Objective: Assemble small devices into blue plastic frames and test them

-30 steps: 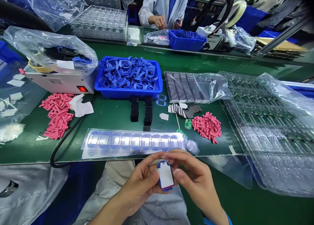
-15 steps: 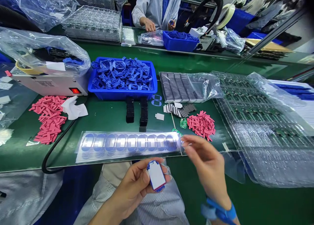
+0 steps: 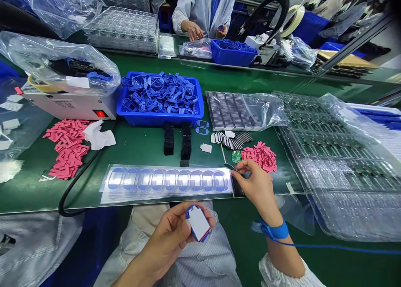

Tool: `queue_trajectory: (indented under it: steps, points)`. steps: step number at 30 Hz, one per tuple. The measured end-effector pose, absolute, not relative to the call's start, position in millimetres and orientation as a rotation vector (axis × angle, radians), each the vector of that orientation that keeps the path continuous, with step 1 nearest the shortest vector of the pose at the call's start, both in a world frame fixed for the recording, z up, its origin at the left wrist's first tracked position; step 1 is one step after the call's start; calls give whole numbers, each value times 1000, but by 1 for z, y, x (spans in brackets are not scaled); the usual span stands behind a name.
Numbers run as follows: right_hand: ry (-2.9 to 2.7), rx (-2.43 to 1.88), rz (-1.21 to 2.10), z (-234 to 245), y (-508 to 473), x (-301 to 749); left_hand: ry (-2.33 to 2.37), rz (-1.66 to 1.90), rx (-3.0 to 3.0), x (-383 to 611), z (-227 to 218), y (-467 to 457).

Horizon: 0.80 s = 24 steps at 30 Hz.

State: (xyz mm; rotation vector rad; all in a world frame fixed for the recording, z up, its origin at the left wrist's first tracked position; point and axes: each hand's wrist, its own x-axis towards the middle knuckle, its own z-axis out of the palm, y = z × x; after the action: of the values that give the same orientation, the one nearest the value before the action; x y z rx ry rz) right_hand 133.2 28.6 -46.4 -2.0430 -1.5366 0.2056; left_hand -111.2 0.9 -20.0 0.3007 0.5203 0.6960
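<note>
My left hand (image 3: 171,237) is closed around a small blue frame with a white pad (image 3: 198,223), held over my lap below the bench edge. My right hand (image 3: 255,184), with a blue wrist strap (image 3: 272,230), rests on the green bench and pinches a small green circuit board (image 3: 231,166) near the right end of a clear strip of blue oval frames (image 3: 167,181). Another small green board (image 3: 236,156) lies just beyond, beside a pile of pink strips (image 3: 260,155).
A blue bin of blue frames (image 3: 161,99) stands behind the strip, with two black stacks (image 3: 177,140) before it. Pink strips (image 3: 67,147) and a white box with a red switch (image 3: 69,105) lie left. Clear trays (image 3: 332,153) fill the right. A person in white (image 3: 203,9) works opposite.
My right hand left the blue frame, moved up to the bench and closed on a small green board. My left hand kept the frame and tilted it slightly.
</note>
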Motion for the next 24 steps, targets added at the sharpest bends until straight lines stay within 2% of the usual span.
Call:
queue_trajectory:
  steps: [3,5,9,11,14,20,24]
  points:
    - [-1439,-1996,109,-32,21,126,552,727,376,-109,-22,0]
    - [-1406,-1883,158,-18,11,114,583,753,455,-105,-22,0]
    - [-1414,-1585,621,6,-8,85,632,783,503,-98,-20,1]
    - [-1466,-1518,722,10,-13,74,667,807,469,-97,-18,1]
    - [-1659,-1437,553,9,-16,70,722,835,427,-99,-15,0]
    - [-2215,-1297,-67,12,-16,78,720,840,432,-103,-13,-1]
    - [-2307,-1271,-151,12,-15,79,677,867,450,-105,-15,-2]
